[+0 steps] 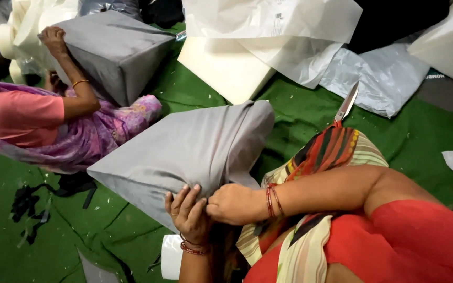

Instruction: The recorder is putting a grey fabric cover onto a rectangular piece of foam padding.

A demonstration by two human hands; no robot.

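Left hand (187, 209): fingers spread and curled over the near edge of a grey cushion (184, 152), gripping the cover. Right hand (232, 204): closed in a fist, pinching the same fabric, touching the left hand. The cushion rises away from both hands, tilted on the green mat (300, 105). Scissors (346, 104): beyond the right forearm, blade pointing up. White foam slab (226, 68): well beyond the cushion. Co-worker's hand (53, 39): far left, on a second grey cushion (114, 50).
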